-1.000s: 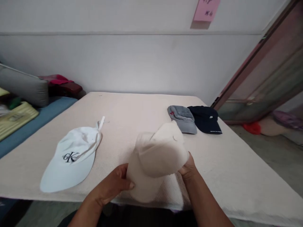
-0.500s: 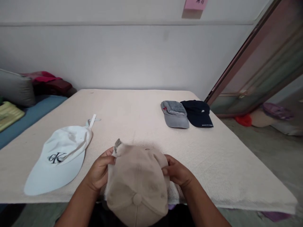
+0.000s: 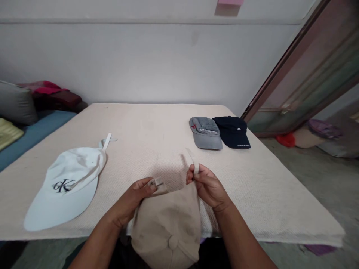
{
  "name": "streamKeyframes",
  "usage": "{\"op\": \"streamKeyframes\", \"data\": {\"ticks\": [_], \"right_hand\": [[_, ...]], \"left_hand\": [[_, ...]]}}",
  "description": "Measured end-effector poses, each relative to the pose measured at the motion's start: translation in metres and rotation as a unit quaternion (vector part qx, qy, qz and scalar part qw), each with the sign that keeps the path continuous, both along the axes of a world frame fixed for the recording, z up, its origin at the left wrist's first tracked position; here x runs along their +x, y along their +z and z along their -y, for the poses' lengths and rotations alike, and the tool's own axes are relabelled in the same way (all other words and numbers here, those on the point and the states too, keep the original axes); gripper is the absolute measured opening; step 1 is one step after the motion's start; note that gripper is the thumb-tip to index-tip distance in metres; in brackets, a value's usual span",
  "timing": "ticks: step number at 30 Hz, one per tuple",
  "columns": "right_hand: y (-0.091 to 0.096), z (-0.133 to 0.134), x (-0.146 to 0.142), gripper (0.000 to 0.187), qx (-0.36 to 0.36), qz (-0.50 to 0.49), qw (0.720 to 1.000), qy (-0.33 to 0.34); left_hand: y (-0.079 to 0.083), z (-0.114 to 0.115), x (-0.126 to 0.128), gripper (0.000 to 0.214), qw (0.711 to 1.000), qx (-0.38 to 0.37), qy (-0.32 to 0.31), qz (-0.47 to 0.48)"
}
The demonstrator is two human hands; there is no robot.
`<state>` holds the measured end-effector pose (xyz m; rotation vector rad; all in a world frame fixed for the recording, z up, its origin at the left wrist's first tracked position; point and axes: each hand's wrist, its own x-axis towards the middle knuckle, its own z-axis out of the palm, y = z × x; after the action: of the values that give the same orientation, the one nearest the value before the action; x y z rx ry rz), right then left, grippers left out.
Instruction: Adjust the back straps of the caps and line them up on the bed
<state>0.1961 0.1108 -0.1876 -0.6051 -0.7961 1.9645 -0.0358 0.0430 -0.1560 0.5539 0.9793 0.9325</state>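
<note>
A beige baseball cap hangs at the near edge of the table, its crown button facing me and its back opening turned away. My left hand pinches the buckle end of its rear strap. Between the fingers of my right hand is the loose strap, its tip sticking up. The two strap parts are apart. On the left lies a white cap with black CK lettering and its own strap pointing away.
A grey cap and a navy cap lie side by side at the far right of the cloth-covered table. A white wall stands behind. Left of the table is a grey cushion on a blue surface.
My right hand has moved from the cap's side up to the strap and raised its free end. My left hand has shifted right onto the buckle. The cap has turned slightly.
</note>
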Motion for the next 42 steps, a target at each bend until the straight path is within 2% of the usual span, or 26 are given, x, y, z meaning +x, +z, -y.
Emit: {"op": "streamKeyframes", "data": {"ticks": [3, 5, 10, 14, 21, 25, 31, 37, 42], "right_hand": [[0.001, -0.006, 0.004, 0.014, -0.006, -0.037, 0.998, -0.056], [0.0, -0.008, 0.005, 0.011, -0.011, -0.034, 0.997, -0.061], [-0.002, 0.0, 0.0, 0.029, 0.01, 0.03, 0.997, 0.069], [0.0, 0.005, -0.002, 0.031, 0.031, 0.071, 0.986, 0.15], [0.002, 0.003, -0.001, 0.021, 0.022, 0.091, 0.99, 0.11], [0.003, 0.005, -0.004, 0.021, 0.034, 0.116, 0.985, 0.127], [0.003, 0.007, -0.008, 0.023, 0.068, 0.176, 0.967, 0.17], [0.002, 0.007, -0.007, 0.024, 0.063, 0.157, 0.972, 0.165], [-0.002, 0.007, -0.008, 0.022, 0.077, 0.161, 0.966, 0.187]], "left_hand": [[-0.005, -0.002, 0.003, 0.018, 1.0, -0.01, 0.002, -0.029], [-0.008, -0.003, 0.005, 0.016, 0.999, -0.013, 0.004, -0.041], [-0.01, -0.003, 0.008, 0.015, 0.999, 0.002, 0.015, -0.031], [-0.006, -0.003, 0.014, 0.016, 0.999, 0.011, 0.019, -0.042], [-0.003, -0.004, 0.016, 0.017, 0.994, 0.057, 0.014, -0.092], [-0.007, -0.004, 0.016, 0.016, 0.996, 0.025, 0.035, -0.073], [-0.01, -0.002, 0.017, 0.009, 0.999, 0.02, 0.015, -0.023], [-0.008, -0.002, 0.016, 0.011, 0.999, 0.034, -0.006, -0.023], [-0.015, -0.002, 0.015, 0.011, 1.0, 0.029, -0.01, -0.005]]}}
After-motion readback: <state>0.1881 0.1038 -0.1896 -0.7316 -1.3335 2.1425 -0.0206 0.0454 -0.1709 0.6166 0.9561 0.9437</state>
